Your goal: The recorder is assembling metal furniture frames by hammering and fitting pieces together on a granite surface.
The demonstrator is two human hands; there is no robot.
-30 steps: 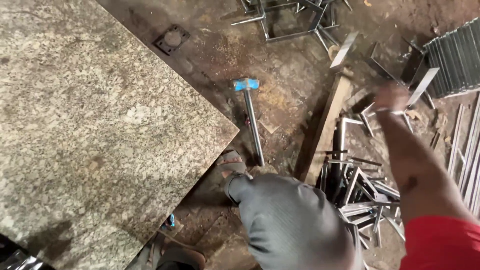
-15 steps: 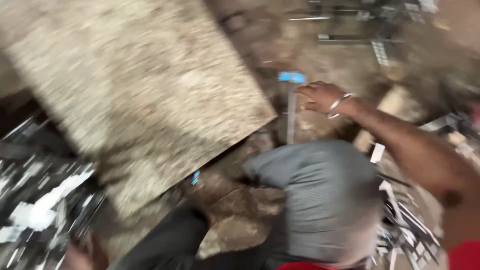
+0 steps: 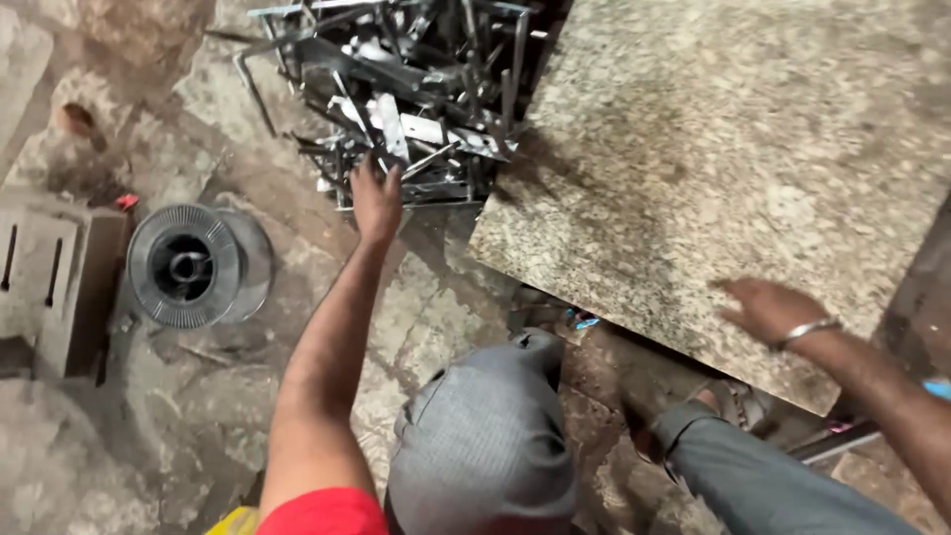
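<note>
Left hand (image 3: 376, 198) spread on metal scrap pile (image 3: 416, 99); right hand (image 3: 768, 307) flat (granite slab (image 3: 733, 159)), wire spool (image 3: 188, 266) nearby

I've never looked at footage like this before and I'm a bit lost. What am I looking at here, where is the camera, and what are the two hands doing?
There is no machine here: a person works with two bare hands, and the camera sits on that person's head, looking down. So you see their own arms, their knees in grey trousers and a sandalled foot.

The left hand reaches forward into a pile of metal parts, a tangle of bent rods and flat brackets on the rough floor. Whether it has closed on a piece is hard to tell.

The right hand, with a metal bangle at the wrist, rests flat near the edge of a speckled stone slab. It holds nothing.

At the left lie a spool of wire and a grey block with slots.
</note>
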